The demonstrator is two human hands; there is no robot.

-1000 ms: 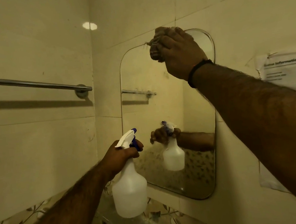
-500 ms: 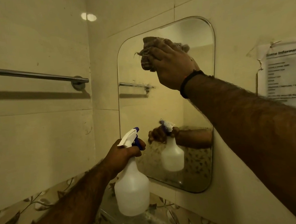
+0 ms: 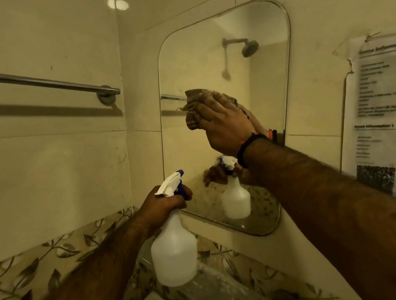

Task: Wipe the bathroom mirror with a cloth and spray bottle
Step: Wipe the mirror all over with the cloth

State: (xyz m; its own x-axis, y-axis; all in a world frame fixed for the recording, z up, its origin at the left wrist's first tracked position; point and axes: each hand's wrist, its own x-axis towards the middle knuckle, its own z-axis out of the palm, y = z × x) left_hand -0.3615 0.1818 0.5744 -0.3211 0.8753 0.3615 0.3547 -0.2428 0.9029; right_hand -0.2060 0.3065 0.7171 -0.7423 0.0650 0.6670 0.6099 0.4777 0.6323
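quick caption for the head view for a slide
Head view: right hand presses a cloth to the mirror while the left hand holds a spray bottle

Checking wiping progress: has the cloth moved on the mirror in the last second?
Yes. The cloth has gone down the mirror, from its top edge to about its middle.

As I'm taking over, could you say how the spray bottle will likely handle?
The spray bottle looks like thin translucent plastic, so probably light. The left hand holds it by the neck alone, suggesting an easy grip.
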